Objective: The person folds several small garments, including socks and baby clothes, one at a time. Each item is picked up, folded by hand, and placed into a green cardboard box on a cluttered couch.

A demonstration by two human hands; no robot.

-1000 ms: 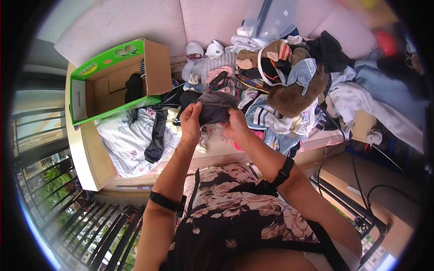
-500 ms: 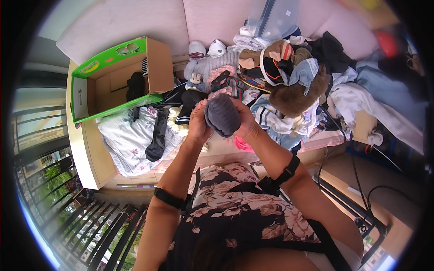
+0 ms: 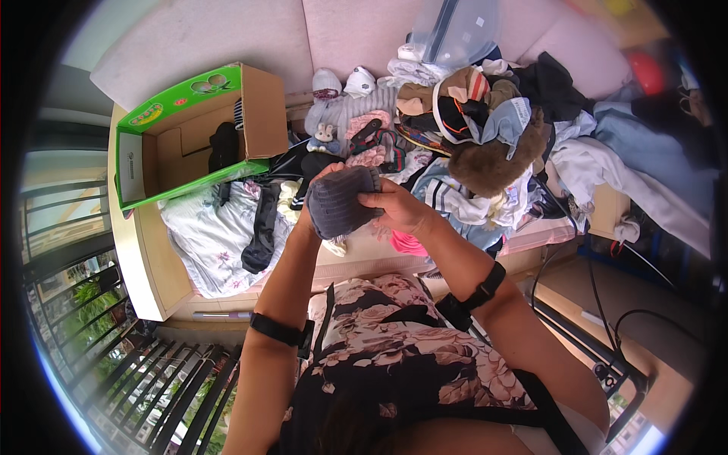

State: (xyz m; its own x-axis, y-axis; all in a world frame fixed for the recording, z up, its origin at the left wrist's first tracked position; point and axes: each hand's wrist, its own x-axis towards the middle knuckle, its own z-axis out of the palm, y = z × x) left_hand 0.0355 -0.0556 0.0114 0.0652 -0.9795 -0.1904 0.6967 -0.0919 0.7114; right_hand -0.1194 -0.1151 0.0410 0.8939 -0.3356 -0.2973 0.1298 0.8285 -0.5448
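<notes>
A dark grey ribbed bundle of socks (image 3: 341,206), rolled into a thick ball, is held up in front of my body. My left hand (image 3: 328,168) is wrapped around its left and far side; most of that hand is hidden behind the fabric. From the right, my right hand (image 3: 400,206) grips the edge, its thumb lying across the knit. Beyond them, a white-and-grey rolled pair (image 3: 326,83) and a white rolled pair (image 3: 359,81) sit against the sofa back. A black sock (image 3: 262,235) lies on the floral white cloth (image 3: 199,246).
A green cardboard box (image 3: 262,114) lies on its side at left, with dark items inside. A small rabbit toy (image 3: 326,136), a brown furry item (image 3: 485,165) and heaped clothes (image 3: 557,83) cover the seat. A clear plastic bag (image 3: 459,34) rests at the back. Cables (image 3: 599,296) hang at right.
The grey bundle has moved slightly left and turned, so its ribbed side now faces me. My right thumb has come over onto its front.
</notes>
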